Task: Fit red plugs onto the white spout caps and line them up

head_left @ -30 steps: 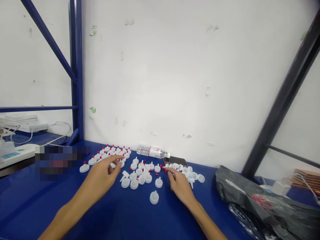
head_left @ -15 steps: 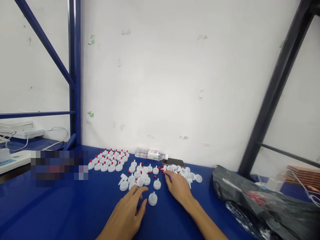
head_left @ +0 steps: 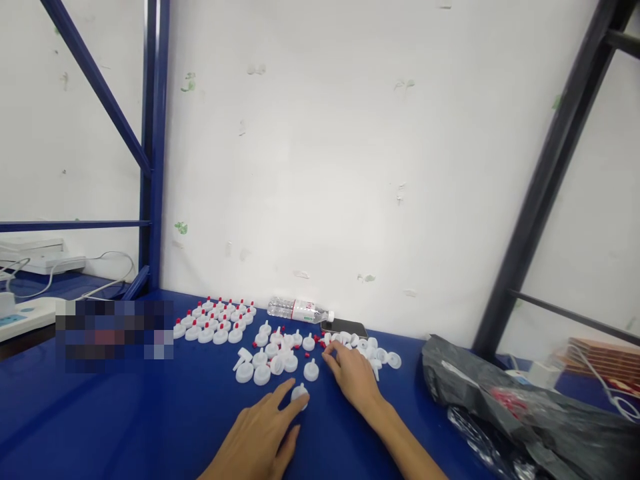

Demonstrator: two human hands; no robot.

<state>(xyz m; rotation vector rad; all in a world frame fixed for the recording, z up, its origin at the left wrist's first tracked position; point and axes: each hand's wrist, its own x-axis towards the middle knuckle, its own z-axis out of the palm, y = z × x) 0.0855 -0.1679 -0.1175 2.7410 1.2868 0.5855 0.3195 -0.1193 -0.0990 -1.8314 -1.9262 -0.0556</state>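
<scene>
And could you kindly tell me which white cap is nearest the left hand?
The front-most cap, right at the left hand. It sits by itself, closest to the person; the other caps all lie farther back.

No text is legible, even on the bottle label (head_left: 303, 311).

There are two hands, one left hand (head_left: 260, 427) and one right hand (head_left: 354, 377). About twenty red-tipped caps (head_left: 221, 335) stand grouped; they overlap too much for an exact count. White spouted caps (head_left: 261, 376) number roughly a dozen or more, some overlapping. White lids (head_left: 394, 361) come to perhaps ten, partly hidden. Several small red tips (head_left: 307, 355) lie about, too tiny to count. One bottle (head_left: 304, 311), one phone (head_left: 351, 326), one power strip (head_left: 37, 311).
</scene>
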